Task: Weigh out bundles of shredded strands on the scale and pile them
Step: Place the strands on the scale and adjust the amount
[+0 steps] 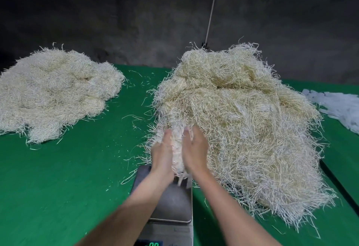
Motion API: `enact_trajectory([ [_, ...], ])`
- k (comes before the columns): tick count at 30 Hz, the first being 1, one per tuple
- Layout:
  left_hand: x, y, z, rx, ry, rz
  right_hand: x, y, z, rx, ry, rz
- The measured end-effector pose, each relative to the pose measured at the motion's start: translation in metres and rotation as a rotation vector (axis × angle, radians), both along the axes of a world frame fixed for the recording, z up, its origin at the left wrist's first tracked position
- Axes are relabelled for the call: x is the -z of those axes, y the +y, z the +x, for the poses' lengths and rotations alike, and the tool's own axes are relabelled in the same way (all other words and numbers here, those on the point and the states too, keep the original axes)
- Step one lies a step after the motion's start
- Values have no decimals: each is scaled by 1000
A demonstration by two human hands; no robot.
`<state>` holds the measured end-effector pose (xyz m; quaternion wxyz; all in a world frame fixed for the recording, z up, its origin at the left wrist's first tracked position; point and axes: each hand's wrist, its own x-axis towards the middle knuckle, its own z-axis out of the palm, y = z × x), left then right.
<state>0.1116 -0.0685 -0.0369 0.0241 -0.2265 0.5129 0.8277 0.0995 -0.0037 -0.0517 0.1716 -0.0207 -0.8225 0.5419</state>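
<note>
Scale (171,203) at the near edge of the green desk (68,177), pan bare, its display (153,243) showing green digits that read as "00". The frame cuts off the rest, and no brand or other writing is legible.

Just past the pan, a person's left hand (162,154) and right hand (195,148) hold a bundle (177,148) of pale strands between them. The fingers are clamped on it from either side, and loose ends dangle over the pan's far edge. The bundle sits at the near foot of the big heap (242,119), touching it.

The step in hand appears to be drawing off a portion for weighing. The next move likely calls for pulling it free of the tangle and setting it wholly on the pan, so no stray strands from the heap lean on the reading.

Farther off to the left, well apart, lies a flatter pile (52,90), probably the weighed bundles. White strips (338,106) lie at far right.
</note>
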Motion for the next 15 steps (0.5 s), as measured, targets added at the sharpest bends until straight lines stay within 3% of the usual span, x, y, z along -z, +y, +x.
enact_trajectory([
  [3, -4, -6, -12, -52, 7, -43, 2, -21, 15, 6, 103, 101],
  [7, 0, 3, -4, 37, -78, -72, -10, 5, -5, 32, 57, 17],
  [12, -5, -9, -14, -43, -30, -94, 7, -22, 16, -8, 55, 200],
  [15, 8, -4, -11, -16, -94, -156, -1, -1, 2, 0, -3, 112],
])
